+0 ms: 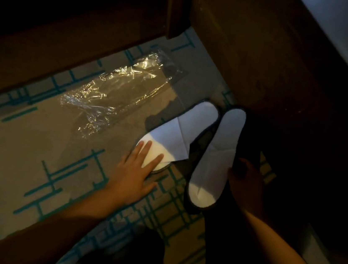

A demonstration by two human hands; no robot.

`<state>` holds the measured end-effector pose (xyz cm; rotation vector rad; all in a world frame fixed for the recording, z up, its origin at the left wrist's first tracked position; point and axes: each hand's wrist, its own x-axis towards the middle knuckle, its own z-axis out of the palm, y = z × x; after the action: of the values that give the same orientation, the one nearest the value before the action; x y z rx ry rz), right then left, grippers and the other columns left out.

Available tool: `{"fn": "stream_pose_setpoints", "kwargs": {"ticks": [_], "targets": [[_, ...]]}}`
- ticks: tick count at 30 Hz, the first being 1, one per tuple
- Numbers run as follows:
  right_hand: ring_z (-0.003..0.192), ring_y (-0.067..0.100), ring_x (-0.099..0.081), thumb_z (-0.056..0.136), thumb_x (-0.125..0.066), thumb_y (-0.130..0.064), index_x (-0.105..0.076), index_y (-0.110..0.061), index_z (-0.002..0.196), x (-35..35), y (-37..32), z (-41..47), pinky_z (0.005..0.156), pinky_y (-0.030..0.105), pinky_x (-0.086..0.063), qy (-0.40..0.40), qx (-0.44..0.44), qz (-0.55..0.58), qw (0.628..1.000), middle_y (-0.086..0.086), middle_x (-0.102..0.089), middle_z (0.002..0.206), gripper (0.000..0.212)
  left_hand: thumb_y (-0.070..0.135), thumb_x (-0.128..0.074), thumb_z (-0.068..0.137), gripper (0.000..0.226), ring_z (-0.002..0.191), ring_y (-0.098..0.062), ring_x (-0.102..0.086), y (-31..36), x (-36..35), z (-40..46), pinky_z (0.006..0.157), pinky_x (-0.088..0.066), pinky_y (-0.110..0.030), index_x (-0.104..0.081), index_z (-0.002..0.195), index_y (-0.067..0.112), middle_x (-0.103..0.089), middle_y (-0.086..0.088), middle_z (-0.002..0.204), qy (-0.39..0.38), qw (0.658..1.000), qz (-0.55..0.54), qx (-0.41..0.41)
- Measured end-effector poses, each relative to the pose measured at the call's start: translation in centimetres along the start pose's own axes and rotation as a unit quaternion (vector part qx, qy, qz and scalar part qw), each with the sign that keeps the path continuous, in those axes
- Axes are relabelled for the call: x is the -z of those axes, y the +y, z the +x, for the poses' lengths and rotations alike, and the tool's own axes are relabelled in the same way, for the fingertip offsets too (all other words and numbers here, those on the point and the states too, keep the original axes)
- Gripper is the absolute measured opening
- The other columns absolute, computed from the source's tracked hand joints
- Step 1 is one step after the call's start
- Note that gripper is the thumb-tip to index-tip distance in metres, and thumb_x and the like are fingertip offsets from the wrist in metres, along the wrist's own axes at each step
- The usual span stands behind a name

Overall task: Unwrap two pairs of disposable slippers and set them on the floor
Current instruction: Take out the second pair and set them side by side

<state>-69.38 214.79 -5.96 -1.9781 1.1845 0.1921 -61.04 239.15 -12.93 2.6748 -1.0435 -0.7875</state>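
Observation:
Two white disposable slippers with dark edging lie side by side on the carpet. My left hand (pixel 136 171) rests flat, fingers spread, on the toe end of the left slipper (pixel 182 130). Beside it, my right hand (pixel 244 182) grips the right edge of the right slipper (pixel 215 159), which tilts slightly off the floor. An empty clear plastic wrapper (pixel 117 89) lies crumpled on the carpet to the upper left of the slippers. A second pair is not in view.
The carpet (pixel 34 158) is beige with teal line patterns. Dark wooden furniture (pixel 245 42) stands behind and to the right of the slippers, with a dark wooden panel (pixel 60 30) along the upper left. The scene is dim.

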Motion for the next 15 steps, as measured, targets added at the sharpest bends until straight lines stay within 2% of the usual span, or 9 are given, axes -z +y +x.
{"fn": "stream_pose_setpoints", "kwargs": {"ticks": [2,4,6,9,11,13,14,15], "targets": [[0.113,0.034,-0.054,0.093,-0.05,-0.018,-0.049,-0.013,0.131,0.8,-0.1,-0.2,0.092,0.038,-0.043,0.014,0.007,-0.01,1.0,0.017,-0.056,0.128,0.038,0.062,-0.024,0.079,0.073,0.141,-0.031,0.011,-0.3,-0.4,-0.1,0.111,-0.019,-0.055,-0.004,0.143,0.036,0.006,-0.012,0.157,0.005,1.0,-0.007,-0.007],[0.112,0.034,-0.053,0.093,-0.046,-0.02,-0.049,-0.008,0.13,1.2,-0.3,-0.6,0.084,0.03,-0.037,0.043,0.011,-0.004,0.999,0.018,-0.056,0.125,0.038,0.066,-0.025,0.079,0.074,0.142,-0.028,0.015,-0.5,-0.2,-0.1,0.113,-0.013,-0.05,-0.002,0.143,0.037,0.011,-0.01,0.156,-0.006,1.0,-0.015,-0.013],[0.108,0.027,-0.052,0.092,-0.043,-0.026,-0.05,-0.003,0.127,1.4,-0.8,-1.0,0.081,0.025,-0.031,0.06,0.02,0.037,0.997,0.014,-0.056,0.116,0.042,0.076,-0.017,0.074,0.079,0.142,-0.024,0.021,-0.3,0.0,-0.1,0.112,-0.004,-0.043,-0.002,0.143,0.04,0.019,-0.005,0.155,-0.009,0.999,-0.046,-0.011],[0.104,0.022,-0.053,0.089,-0.055,-0.006,-0.054,-0.001,0.121,0.9,-1.7,-1.6,0.087,0.031,-0.041,0.028,0.023,0.121,0.992,0.01,-0.057,0.113,0.032,0.079,-0.005,0.069,0.082,0.142,-0.018,0.019,0.6,-0.2,-0.8,0.112,-0.005,-0.04,-0.01,0.143,0.042,0.019,0.003,0.153,-0.014,0.995,-0.092,-0.039],[0.101,0.021,-0.053,0.087,-0.055,0.003,-0.052,0.002,0.121,0.1,-2.2,-1.7,0.084,0.031,-0.044,0.004,0.012,0.164,0.986,0.013,-0.057,0.113,0.035,0.079,-0.007,0.073,0.084,0.143,-0.018,0.01,1.3,-0.9,-1.8,0.114,-0.009,-0.041,-0.017,0.143,0.035,0.011,0.004,0.152,-0.009,0.989,-0.131,-0.075],[0.091,0.021,-0.055,0.087,-0.052,0.006,-0.051,0.004,0.123,-1.1,-2.7,-1.4,0.071,0.025,-0.047,-0.032,-0.027,0.24,0.97,0.012,-0.06,0.104,0.036,0.077,-0.014,0.077,0.08,0.144,-0.015,-0.007,1.6,-1.3,-2.8,0.117,-0.014,-0.037,-0.016,0.141,0.03,-0.007,0.002,0.154,-0.004,0.97,-0.239,-0.05],[0.085,0.023,-0.057,0.088,-0.051,0.007,-0.054,0.004,0.119,-1.9,-2.9,-1.2,0.064,0.025,-0.048,-0.052,-0.057,0.294,0.953,0.011,-0.061,0.096,0.032,0.072,-0.025,0.08,0.074,0.141,-0.01,-0.023,1.8,-1.0,-3.1,0.117,-0.021,-0.033,-0.023,0.139,0.028,-0.024,-0.001,0.152,0.022,0.944,-0.33,-0.015],[0.081,0.024,-0.058,0.088,-0.051,0.006,-0.058,0.003,0.113,-2.8,-3.1,-1.2,0.059,0.026,-0.05,-0.075,-0.089,0.333,0.936,0.01,-0.062,0.089,0.026,0.062,-0.037,0.082,0.065,0.13,0.003,-0.039,1.8,-0.2,-3.2,0.111,-0.031,-0.023,-0.035,0.135,0.025,-0.043,-0.002,0.142,0.058,0.911,-0.408,0.027]]}}
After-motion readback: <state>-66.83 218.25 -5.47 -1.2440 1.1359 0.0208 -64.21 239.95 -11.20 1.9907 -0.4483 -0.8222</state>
